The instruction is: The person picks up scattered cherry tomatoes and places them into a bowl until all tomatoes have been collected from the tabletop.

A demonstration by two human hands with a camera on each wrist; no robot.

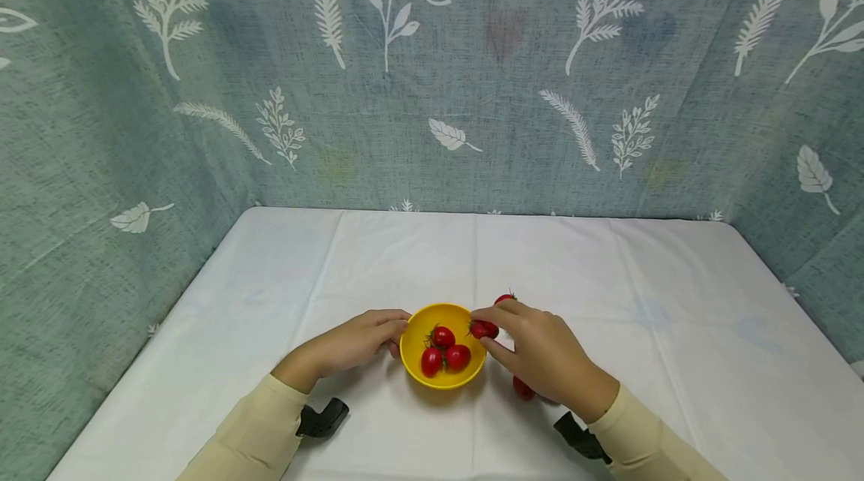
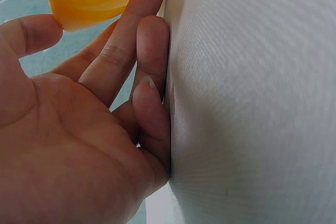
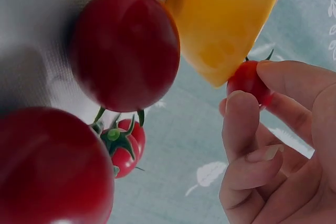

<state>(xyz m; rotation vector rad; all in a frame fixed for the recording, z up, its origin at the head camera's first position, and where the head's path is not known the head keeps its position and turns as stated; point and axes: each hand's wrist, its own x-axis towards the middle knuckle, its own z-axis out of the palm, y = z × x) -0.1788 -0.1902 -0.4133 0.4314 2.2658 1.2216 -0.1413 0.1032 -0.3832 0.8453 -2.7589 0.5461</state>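
Note:
A yellow bowl (image 1: pixel 443 383) stands on the white cloth with three red cherry tomatoes (image 1: pixel 457 357) in it. My left hand (image 1: pixel 358 342) holds the bowl's left side. In the left wrist view, the thumb (image 2: pixel 44 34) meets the rim while a finger (image 2: pixel 113 53) reaches the lower wall. My right hand (image 1: pixel 543 350) pinches another cherry tomato (image 3: pixel 248 83) between thumb and fingers at the bowl's right rim. That tomato has a green stem and overlaps the rim in the head view.
Several more cherry tomatoes lie right of the bowl: one beyond the right hand (image 1: pixel 505 299), others below it (image 1: pixel 523 389), partly hidden. White cloth (image 1: pixel 378 256) covers the table. A patterned green curtain (image 1: pixel 499 106) hangs behind and at both sides.

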